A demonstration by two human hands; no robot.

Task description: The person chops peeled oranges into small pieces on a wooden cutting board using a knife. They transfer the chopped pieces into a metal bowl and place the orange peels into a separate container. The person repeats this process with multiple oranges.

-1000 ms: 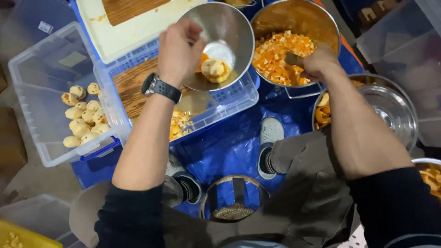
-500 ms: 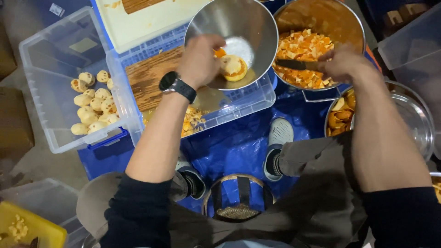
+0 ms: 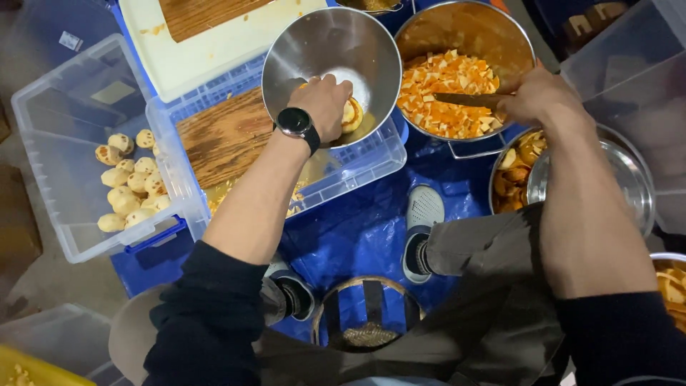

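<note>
Reaching into steel bowl [image 3: 314, 43], L grip [image 3: 327, 106] pinching peeled piece [image 3: 351, 114]; R grip [image 3: 537, 96] clamped on knife [image 3: 464, 100] over pot [image 3: 471, 32] w/ orange dice [image 3: 443, 93].

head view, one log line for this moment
left hand: on peeled piece in steel bowl | right hand: holds knife over pot of orange cubes

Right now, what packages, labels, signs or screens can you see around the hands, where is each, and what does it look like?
Wristwatch: on the left wrist above the steel bowl; round, black, its screen dark.
Sticker label: top left, on a clear plastic bin; small white rectangle, print too small to make out.
Pale rectangular patch: on the floor of the bin holding the peeled pieces; possibly a label, unclear.
No signs or packages.
</note>
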